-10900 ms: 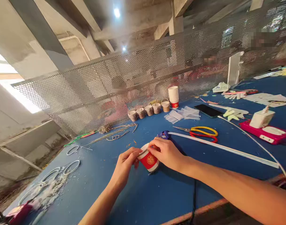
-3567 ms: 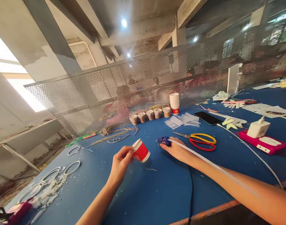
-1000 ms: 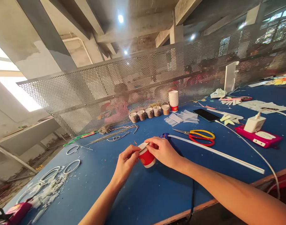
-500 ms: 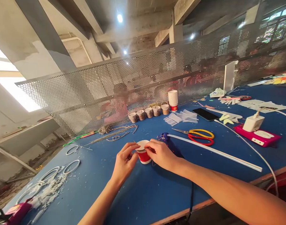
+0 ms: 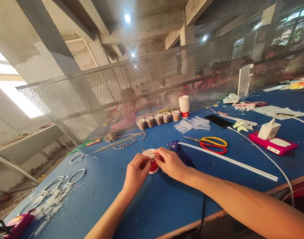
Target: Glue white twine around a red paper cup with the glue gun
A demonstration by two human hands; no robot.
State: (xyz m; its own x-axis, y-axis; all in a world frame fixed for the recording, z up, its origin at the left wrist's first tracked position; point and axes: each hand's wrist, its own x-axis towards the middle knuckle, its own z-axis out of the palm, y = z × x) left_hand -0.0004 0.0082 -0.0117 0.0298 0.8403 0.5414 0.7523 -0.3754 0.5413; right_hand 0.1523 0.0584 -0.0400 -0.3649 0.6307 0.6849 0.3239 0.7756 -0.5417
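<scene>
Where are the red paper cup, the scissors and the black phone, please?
red paper cup [image 5: 150, 154], head view, on its white rim.
scissors [image 5: 214, 143], head view, on the yellow and red handles.
black phone [image 5: 218, 121], head view, on the middle of its screen.

Left hand [image 5: 137, 171], right hand [image 5: 170, 162], fingertips pinched together

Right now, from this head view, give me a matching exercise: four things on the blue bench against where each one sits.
Things:
1. red paper cup
2. scissors
3. phone
4. stack of white cups

Places:
A. by the mesh screen, far side
B. between both hands
C. lying flat, right of the clear strips
D. just beyond the long white strip

Pairs: 1-B, 2-D, 3-C, 4-A
</scene>
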